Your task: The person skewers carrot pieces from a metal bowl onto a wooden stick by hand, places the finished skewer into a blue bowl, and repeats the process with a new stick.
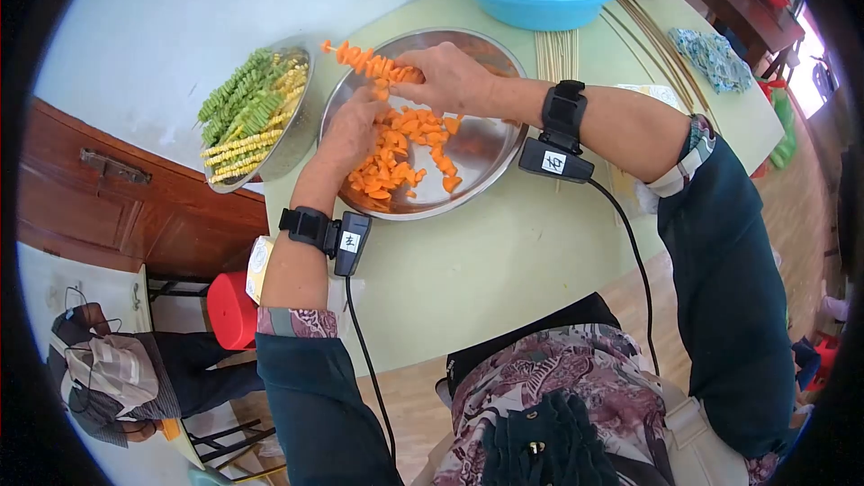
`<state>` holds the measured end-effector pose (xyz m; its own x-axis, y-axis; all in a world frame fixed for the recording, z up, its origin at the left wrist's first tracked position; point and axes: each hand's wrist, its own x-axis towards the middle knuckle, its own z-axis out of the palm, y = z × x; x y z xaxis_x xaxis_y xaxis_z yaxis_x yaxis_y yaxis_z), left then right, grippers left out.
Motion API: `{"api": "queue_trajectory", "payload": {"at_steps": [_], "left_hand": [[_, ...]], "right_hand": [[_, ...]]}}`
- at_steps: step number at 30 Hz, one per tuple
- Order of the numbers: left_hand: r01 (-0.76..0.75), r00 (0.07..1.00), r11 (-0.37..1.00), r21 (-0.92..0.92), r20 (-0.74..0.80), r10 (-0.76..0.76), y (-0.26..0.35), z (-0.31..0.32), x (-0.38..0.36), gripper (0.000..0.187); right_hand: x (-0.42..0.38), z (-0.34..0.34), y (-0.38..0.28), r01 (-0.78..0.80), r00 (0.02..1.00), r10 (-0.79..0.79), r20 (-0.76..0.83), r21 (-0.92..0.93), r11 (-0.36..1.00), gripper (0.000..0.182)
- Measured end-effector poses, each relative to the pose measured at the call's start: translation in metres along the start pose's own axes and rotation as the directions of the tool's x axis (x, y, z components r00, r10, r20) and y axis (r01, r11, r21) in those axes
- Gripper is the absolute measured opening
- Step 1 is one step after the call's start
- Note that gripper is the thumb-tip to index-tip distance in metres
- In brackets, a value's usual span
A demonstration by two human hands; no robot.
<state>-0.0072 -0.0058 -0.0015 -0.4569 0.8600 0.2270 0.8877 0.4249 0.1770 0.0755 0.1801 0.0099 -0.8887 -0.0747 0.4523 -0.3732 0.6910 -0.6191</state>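
A skewer of orange carrot pieces (pixel 360 58) slants over a wide steel basin (pixel 486 144). My right hand (pixel 450 76) is closed around its right-hand end. Just below the skewer, my left hand (pixel 353 130) has its fingers bent and pinched together at a carrot piece, partly hidden by the fingers. Loose cut carrot pieces (pixel 382 171) lie heaped in the basin beneath both hands, mostly toward its left and lower side.
A steel bowl (pixel 292 139) of green and yellow vegetable skewers stands left. A blue basin (pixel 531 11) holding carrot skewers is at the back. Bare sticks (pixel 558 56) and a patterned cloth (pixel 711 60) lie right. Another person (pixel 135 369) is at lower left, near a red stool (pixel 231 310).
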Motion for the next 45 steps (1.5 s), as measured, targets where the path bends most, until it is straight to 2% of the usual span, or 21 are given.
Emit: {"api": "queue_trajectory", "payload": {"at_steps": [1, 4, 6, 14, 17, 19, 20, 22, 23, 24, 26, 31, 33, 36, 45], "left_hand": [[-0.034, 0.999, 0.999, 0.042, -0.031, 0.036, -0.003, 0.002, 0.0, 0.032], [-0.009, 1.0, 0.999, 0.04, -0.024, 0.01, -0.005, 0.002, 0.0, 0.03], [0.024, 1.0, 0.999, 0.026, -0.015, -0.023, -0.007, 0.003, 0.001, 0.028], [0.065, 0.998, 0.996, 0.062, -0.014, -0.065, -0.01, -0.001, 0.0, 0.021], [0.084, 0.995, 0.996, 0.02, -0.055, -0.082, -0.011, -0.007, -0.002, 0.019], [0.229, 0.953, 0.955, -0.187, -0.157, -0.259, -0.008, -0.021, -0.002, 0.015], [0.23, 0.953, 0.956, -0.182, -0.157, -0.259, -0.01, -0.025, -0.003, 0.015], [0.28, 0.877, 0.719, -0.636, -0.136, -0.461, -0.017, -0.034, -0.005, 0.016], [0.219, 0.871, 0.624, -0.75, -0.137, -0.471, -0.02, -0.038, -0.006, 0.019], [0.219, 0.871, 0.63, -0.745, -0.141, -0.471, -0.018, -0.043, -0.006, 0.019], [0.071, 0.823, 0.441, -0.895, -0.197, -0.532, -0.014, -0.051, -0.008, 0.019], [0.009, 0.795, 0.394, -0.919, -0.232, -0.561, -0.015, -0.05, -0.007, 0.019], [-0.008, 0.745, 0.393, -0.92, -0.268, -0.611, -0.017, -0.048, -0.006, 0.021], [-0.009, 0.734, 0.391, -0.92, -0.272, -0.622, -0.018, -0.049, -0.006, 0.02], [0.015, 0.766, 0.437, -0.899, -0.271, -0.583, -0.016, -0.046, -0.006, 0.022]], "right_hand": [[0.0, 0.001, 0.0, 0.001, 1.0, -0.001, 0.001, 0.0, 1.0, 0.038], [0.001, 0.004, 0.002, 0.035, 0.999, -0.036, -0.023, -0.074, 0.997, 0.037], [0.003, 0.009, 0.007, 0.127, 0.986, -0.142, -0.086, -0.157, 0.979, 0.037], [0.001, 0.009, 0.006, 0.127, 0.986, -0.141, -0.085, -0.15, 0.98, 0.035], [0.001, 0.007, 0.006, 0.13, 0.987, -0.142, -0.08, -0.137, 0.982, 0.035], [0.001, 0.005, 0.003, 0.137, 0.985, -0.149, -0.088, -0.126, 0.982, 0.035], [0.0, 0.004, 0.002, 0.112, 0.989, -0.12, -0.086, -0.092, 0.989, 0.034], [-0.001, 0.003, 0.001, 0.094, 0.991, -0.099, -0.088, -0.055, 0.994, 0.034], [-0.001, 0.002, 0.001, 0.126, 0.986, -0.132, -0.103, -0.065, 0.99, 0.035], [-0.001, 0.003, 0.001, 0.157, 0.979, -0.165, -0.117, -0.075, 0.985, 0.035], [-0.001, 0.004, 0.0, 0.155, 0.982, -0.161, -0.095, -0.072, 0.985, 0.035], [-0.003, 0.011, 0.002, 0.212, 0.972, -0.219, -0.083, -0.083, 0.974, 0.034], [-0.005, 0.01, -0.001, 0.148, 0.989, -0.146, 0.028, -0.071, 0.986, 0.034], [-0.006, 0.011, -0.001, 0.123, 0.992, -0.118, 0.053, -0.121, 0.985, 0.034], [-0.005, 0.01, -0.001, 0.103, 0.994, -0.1, 0.04, -0.065, 0.993, 0.034]]}}
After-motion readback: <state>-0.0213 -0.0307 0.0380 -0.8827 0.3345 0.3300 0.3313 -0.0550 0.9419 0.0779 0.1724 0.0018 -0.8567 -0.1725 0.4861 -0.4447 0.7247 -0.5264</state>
